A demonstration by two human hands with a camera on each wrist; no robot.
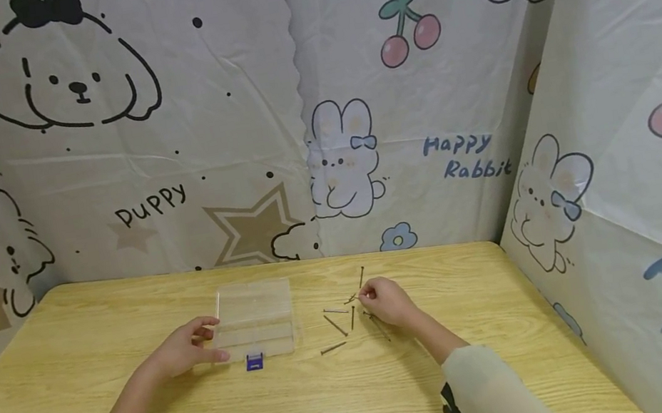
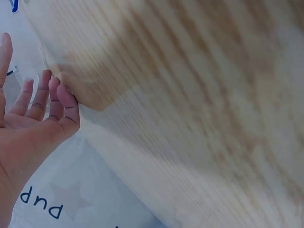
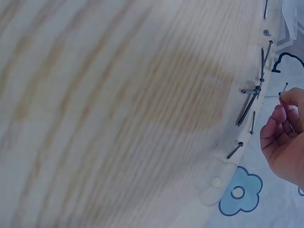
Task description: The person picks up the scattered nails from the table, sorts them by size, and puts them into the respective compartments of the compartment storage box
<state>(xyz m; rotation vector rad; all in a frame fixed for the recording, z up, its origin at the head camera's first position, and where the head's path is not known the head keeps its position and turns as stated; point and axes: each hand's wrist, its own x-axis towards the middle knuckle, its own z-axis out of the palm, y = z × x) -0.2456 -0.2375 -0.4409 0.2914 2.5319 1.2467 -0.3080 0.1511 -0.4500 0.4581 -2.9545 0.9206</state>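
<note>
The left hand rests with loose, straight fingers against the clear plastic box with a blue clasp on the light wooden bench. Just right of the box lie thin dark metal nails. The right hand fingers pinch one nail

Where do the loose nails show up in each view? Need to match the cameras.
Head: nails scattered on the wooden table, centre right, between the clear plastic box and the right hand.
Left wrist: not in it; only the left hand and blurred table.
Right wrist: nails along the right side, beside the right hand.
Shared landmark: the wooden table.
</note>
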